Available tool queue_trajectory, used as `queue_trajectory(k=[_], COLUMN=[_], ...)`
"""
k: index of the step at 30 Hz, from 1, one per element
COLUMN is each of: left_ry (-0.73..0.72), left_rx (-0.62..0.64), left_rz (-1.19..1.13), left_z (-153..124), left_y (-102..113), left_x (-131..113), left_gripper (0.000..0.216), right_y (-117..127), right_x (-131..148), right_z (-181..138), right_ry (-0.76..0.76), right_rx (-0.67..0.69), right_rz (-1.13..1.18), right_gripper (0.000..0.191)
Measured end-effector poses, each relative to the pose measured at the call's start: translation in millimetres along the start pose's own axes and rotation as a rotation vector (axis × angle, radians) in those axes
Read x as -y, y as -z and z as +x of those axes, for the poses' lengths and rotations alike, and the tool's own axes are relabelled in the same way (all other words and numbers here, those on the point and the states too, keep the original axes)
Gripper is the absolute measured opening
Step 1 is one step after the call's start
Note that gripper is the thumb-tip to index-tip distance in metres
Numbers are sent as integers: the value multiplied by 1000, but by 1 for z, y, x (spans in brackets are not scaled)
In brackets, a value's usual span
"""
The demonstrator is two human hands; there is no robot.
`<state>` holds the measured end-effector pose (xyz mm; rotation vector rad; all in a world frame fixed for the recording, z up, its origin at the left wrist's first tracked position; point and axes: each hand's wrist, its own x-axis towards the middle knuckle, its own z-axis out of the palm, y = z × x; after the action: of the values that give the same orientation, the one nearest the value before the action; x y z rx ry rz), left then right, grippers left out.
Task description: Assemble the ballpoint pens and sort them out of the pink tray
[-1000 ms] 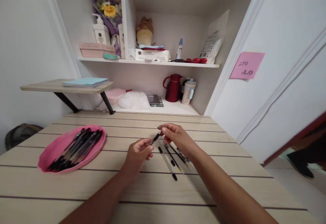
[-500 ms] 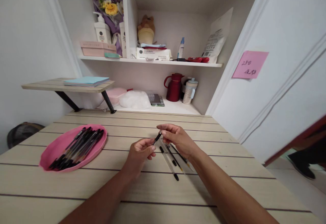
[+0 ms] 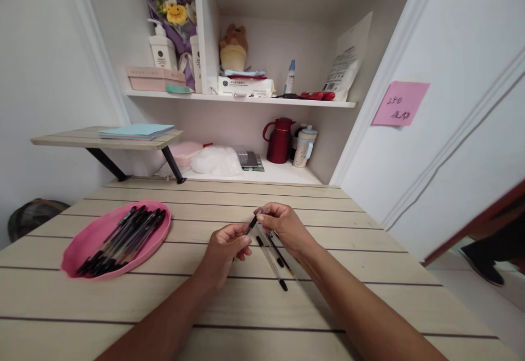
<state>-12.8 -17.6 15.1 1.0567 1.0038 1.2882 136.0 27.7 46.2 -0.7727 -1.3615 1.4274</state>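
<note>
Over the middle of the wooden table (image 3: 369,306), my left hand (image 3: 223,249) and my right hand (image 3: 283,228) pinch the two ends of one black pen (image 3: 251,224). The left fingers curl around its lower end, while the right thumb and fingers close on its upper tip. Just below the hands, a few loose pens (image 3: 273,260) with clear barrels and black caps lie on the table. A pink oval tray (image 3: 80,246) at the left holds several black pens (image 3: 123,238).
A small raised shelf (image 3: 69,139) with a blue notebook (image 3: 137,130) stands at the back left. Behind the table, an alcove holds a red jug (image 3: 279,141), a cup, bottles and a plush toy. A pink sticky note (image 3: 400,104) hangs on the right wall.
My right hand has closed in slightly toward my left along the pen. The pen and the loose pens stay in place.
</note>
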Motion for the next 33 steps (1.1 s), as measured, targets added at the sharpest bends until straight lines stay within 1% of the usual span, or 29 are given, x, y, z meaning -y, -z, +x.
queue_trajectory(k=[3,5,7,8,11,14,16,20,23,26,33], left_ry=[-9,-7,17,32,43,35,60,152,195,174,52], left_rx=[-42,-32,13,33,32,-1,24,93,137,147,72], left_rz=[17,5,-15,-19,-1,6,-35,-140,-165,-141,-68], left_z=[1,0,0,0,0,0,0,0,0,1,3], left_y=[1,2,2,2,1,0,1,4,5,5,6], left_x=[1,2,2,2,2,2,2,3,3,3,5], left_gripper=[30,30,29,28,28,29,30,30,26,23,28], right_y=[-1,-2,-1,-1,-2,-3,-3,-2,-2,-4,-7], right_x=[-2,-2,-1,-2,-5,-7,-7,-5,-6,-6,3], right_z=[-1,-2,-2,-2,0,2,1,-1,-1,0,-3], right_ry=[-10,-36,-49,-47,-27,-33,-49,-45,-24,-27,-11], right_rx=[-60,-22,31,34,-45,-116,-99,1,-26,-67,-74], right_rz=[-18,-18,3,12,1,-44,-41,33,54,57,36], right_gripper=[21,20,23,23,18,20,19,23,19,16,14])
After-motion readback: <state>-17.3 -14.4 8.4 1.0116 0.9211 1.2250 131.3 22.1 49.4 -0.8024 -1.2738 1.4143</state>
